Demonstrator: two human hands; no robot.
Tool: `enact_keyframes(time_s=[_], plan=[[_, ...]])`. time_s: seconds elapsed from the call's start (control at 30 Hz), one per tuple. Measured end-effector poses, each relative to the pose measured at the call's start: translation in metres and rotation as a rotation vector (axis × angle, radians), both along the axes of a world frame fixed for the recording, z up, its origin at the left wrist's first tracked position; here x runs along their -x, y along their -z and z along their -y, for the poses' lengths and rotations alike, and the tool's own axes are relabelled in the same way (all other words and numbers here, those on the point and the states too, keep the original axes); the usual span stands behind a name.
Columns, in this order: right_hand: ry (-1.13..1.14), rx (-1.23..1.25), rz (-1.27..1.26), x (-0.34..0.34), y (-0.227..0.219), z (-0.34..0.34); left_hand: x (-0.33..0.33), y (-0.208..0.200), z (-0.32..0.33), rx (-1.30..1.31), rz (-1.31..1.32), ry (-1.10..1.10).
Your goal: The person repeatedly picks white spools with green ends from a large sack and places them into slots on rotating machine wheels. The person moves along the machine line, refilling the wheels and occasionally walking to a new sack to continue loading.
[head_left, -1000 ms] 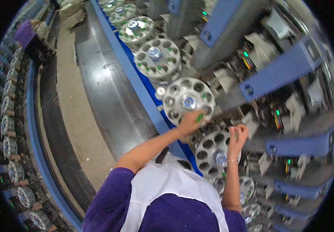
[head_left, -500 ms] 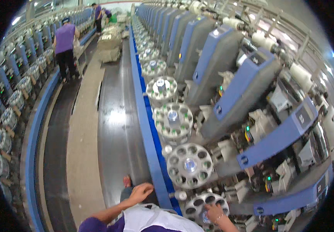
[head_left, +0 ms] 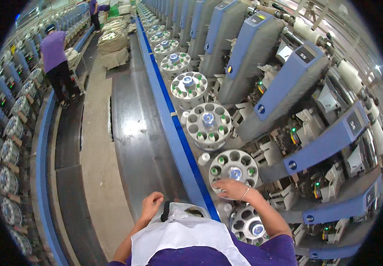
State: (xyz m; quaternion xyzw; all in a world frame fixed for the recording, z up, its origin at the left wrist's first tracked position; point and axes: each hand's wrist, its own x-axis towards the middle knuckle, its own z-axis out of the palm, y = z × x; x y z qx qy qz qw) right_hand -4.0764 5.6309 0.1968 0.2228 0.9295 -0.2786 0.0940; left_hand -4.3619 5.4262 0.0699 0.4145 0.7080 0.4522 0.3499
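Observation:
My right hand (head_left: 230, 189) lies flat on the near rim of a round white bobbin magazine (head_left: 234, 167) with green-tipped bobbins in some of its holes; I see nothing in its fingers. A thin bracelet circles that wrist. My left hand (head_left: 150, 205) hangs with curled fingers beside the top edge of my white apron pouch (head_left: 180, 230), above the dark floor. What its palm holds is hidden. Another magazine (head_left: 247, 224) sits just under my right forearm.
A long row of round magazines (head_left: 208, 120) and blue-grey winding units (head_left: 289, 93) runs away on the right behind a blue rail (head_left: 178, 133). A person in purple (head_left: 54, 62) stands far left by a second machine row (head_left: 9, 146). Full sacks (head_left: 113, 44) lie up the aisle.
My view has lifted from looking straight down to along the aisle. My right hand rose from the lower magazine to the one above it. My left hand drew back to the apron.

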Motion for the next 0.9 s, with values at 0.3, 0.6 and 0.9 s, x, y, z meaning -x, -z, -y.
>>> enact_keyframes(time_s=[0.3, 0.6, 0.9], plan=[[0.66, 0.025, -0.37, 0.097, 0.03, -0.288, 0.136, 0.024, -0.19, 0.307, -0.131, 0.358], [1.33, -0.025, -0.841, 0.163, 0.073, -0.507, 0.185, -0.051, -0.486, -0.01, -0.263, 0.669], [1.449, 0.03, -0.752, 0.155, 0.071, -0.536, 0.081, -0.064, -0.843, -0.56, -0.582, 0.991]])
